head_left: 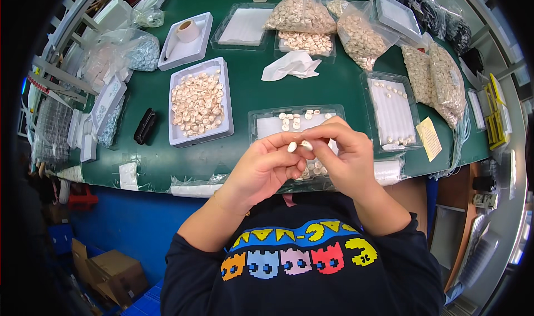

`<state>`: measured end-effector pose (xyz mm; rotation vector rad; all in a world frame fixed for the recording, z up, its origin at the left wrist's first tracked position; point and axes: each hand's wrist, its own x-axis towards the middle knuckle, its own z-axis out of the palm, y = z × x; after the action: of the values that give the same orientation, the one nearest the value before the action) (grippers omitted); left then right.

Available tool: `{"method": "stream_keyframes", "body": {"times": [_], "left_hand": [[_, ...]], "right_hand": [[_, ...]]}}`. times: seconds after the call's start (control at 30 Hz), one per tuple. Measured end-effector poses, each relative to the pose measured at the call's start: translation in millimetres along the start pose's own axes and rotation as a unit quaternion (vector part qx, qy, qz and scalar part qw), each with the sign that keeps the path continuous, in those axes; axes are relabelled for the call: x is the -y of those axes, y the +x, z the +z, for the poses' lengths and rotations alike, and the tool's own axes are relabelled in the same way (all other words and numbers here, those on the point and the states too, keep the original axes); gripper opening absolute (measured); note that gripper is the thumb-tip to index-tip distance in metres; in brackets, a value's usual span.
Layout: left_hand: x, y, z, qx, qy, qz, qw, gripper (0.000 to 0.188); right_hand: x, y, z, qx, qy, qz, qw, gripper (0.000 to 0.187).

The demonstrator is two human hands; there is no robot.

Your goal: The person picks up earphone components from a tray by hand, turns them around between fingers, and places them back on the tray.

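Observation:
Both hands are raised in front of my chest, fingertips close together. My left hand (271,163) pinches a small glossy white rounded piece (292,147) between thumb and fingers. Another such piece (306,145) sits in the pinch of my right hand (346,153), right beside the first. Whether the two pieces touch is hard to tell. Below and behind the hands lies a clear plastic tray (257,116) with a white liner. Several round off-white pieces stand in it in groups, partly hidden by my hands.
Left of the hands, a white tray (173,138) is heaped with round pieces. A black case (146,126) lies beyond it. On the right stands a liner tray (396,116) beside a yellow note (429,138). Filled bags (300,13), a crumpled tissue (291,66) and a tape roll (188,31) are farther back.

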<state>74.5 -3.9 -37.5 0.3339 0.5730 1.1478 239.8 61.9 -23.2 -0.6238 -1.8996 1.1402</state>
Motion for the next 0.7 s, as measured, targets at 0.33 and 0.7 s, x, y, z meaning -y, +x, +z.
{"method": "stream_keyframes", "body": {"times": [0.33, 0.7], "left_hand": [[-86, 12, -79, -0.221, 0.197, 0.279, 0.913, 0.029], [-21, 52, -69, -0.143, 0.771, 0.272, 0.558, 0.011]], "right_hand": [[-52, 0, -15, -0.05, -0.173, 0.027, 0.983, 0.012], [-76, -8, -10, 0.073, -0.303, 0.078, 0.947, 0.008]]}}
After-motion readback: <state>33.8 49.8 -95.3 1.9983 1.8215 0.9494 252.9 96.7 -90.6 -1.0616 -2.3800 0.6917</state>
